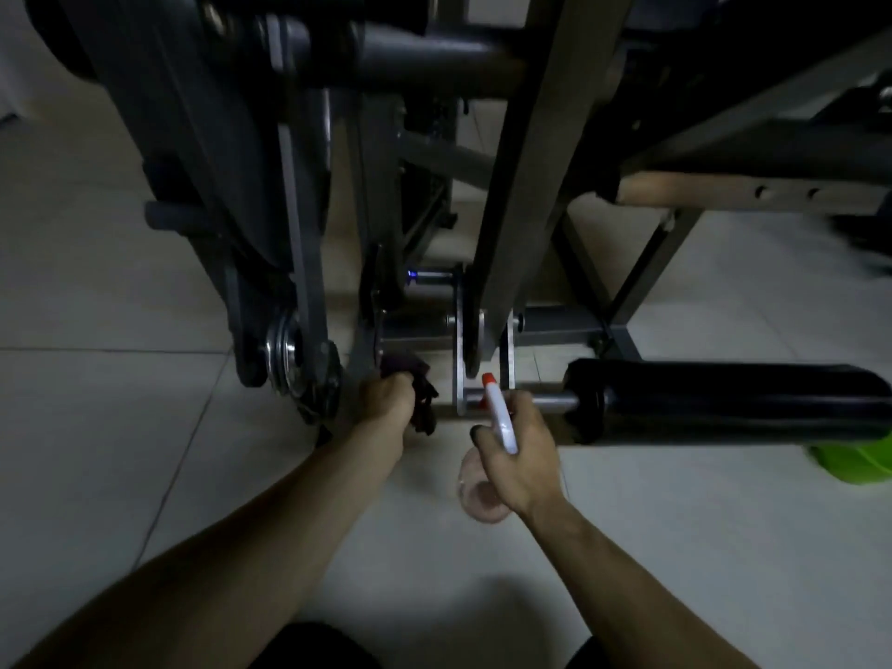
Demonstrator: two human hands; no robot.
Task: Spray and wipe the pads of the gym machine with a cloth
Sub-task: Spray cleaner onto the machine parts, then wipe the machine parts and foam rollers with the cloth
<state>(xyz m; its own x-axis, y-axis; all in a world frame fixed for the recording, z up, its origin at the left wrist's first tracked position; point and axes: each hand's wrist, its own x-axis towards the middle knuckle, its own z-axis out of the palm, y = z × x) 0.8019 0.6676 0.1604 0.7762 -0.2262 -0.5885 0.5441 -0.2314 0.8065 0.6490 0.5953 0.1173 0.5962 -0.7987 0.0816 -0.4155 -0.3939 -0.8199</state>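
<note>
Spraying seems in hand: right hand (pixel 519 458) grips the spray bottle (pixel 499 420) (near the roller pad (pixel 724 400)), left hand (pixel 388 395) clutches the cloth (pixel 422 405), which must wipe next.

the dark cloth (pixel 424 403) is mostly tucked inside the left hand (pixel 388 395), so its shape is hard to tell. the right hand (pixel 519 456) covers the middle of the spray bottle (pixel 499 417), and the bottle's bottom looks blurry. the black pad (pixel 724 403) runs off the right edge. so does a green thing (pixel 854 458). the gym machine (pixel 531 161) is cut off at the top.
</note>
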